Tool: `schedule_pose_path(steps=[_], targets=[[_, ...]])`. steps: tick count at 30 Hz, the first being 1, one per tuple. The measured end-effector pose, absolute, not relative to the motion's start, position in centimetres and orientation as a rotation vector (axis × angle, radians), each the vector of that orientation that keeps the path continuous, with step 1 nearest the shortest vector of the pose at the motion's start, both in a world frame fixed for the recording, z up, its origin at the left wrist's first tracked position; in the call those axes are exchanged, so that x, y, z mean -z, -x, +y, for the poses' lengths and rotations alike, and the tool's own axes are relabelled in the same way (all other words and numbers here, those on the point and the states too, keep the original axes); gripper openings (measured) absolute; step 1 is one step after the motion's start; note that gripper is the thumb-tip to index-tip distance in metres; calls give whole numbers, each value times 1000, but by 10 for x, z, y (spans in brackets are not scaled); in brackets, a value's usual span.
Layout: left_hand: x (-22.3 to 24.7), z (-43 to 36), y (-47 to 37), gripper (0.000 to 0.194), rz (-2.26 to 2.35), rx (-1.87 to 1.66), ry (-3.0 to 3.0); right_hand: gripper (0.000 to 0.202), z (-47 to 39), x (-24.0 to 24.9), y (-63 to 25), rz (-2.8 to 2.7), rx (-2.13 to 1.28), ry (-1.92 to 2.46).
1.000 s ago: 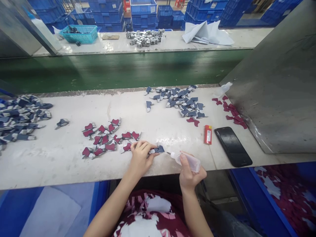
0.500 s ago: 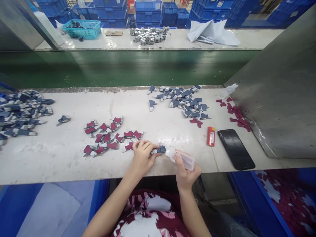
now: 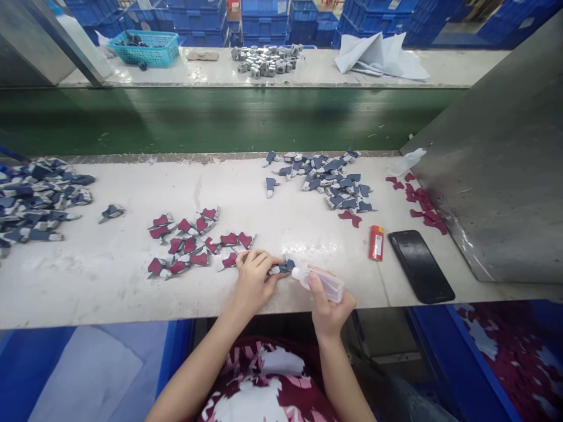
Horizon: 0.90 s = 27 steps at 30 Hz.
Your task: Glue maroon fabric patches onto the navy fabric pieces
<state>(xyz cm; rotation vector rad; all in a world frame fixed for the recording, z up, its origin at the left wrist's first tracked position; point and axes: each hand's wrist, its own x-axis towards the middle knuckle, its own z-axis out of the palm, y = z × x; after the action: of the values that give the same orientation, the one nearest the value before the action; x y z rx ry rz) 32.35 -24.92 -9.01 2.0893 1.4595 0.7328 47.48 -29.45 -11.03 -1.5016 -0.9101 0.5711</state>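
Near the table's front edge, my left hand [image 3: 255, 280] is closed on a small dark blue and grey part [image 3: 287, 266], which sticks out to the right of its fingertips. My right hand [image 3: 331, 310] is wrapped round a translucent squeeze bottle [image 3: 326, 285]. The bottle's white tip points left and lies right beside the blue part; whether they touch is too small to tell. Several grey parts with red tops [image 3: 190, 244] lie left of my left hand. Farther back sits a pile of blue-topped parts [image 3: 334, 181].
A red lighter [image 3: 376, 243] and a black phone [image 3: 421, 266] lie right of my hands. Loose red pieces [image 3: 424, 202] rest by the metal panel [image 3: 505, 164]. More blue-grey parts [image 3: 39, 196] are heaped at far left. Behind the green strip [image 3: 264, 120] stands a turquoise basket [image 3: 147, 51].
My right hand and the bottle have shifted slightly left, bringing the tip closer to the blue part. My left hand has hardly moved.
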Motion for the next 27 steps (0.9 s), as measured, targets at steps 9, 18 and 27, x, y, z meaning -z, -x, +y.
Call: schedule_pose_path(steps=[9,18,27], targets=[[92,-249,-323,4,1465,-707,-2077,31,-298,110,-478,-798,-591,1502],[93,-249,-323,4,1471,-712,-2103,28,-300,109,-483,-770,-419,1533],[91,-248,-322,5,1453,-710,-2116,25,-305,108,-489,-904,-321,1563]])
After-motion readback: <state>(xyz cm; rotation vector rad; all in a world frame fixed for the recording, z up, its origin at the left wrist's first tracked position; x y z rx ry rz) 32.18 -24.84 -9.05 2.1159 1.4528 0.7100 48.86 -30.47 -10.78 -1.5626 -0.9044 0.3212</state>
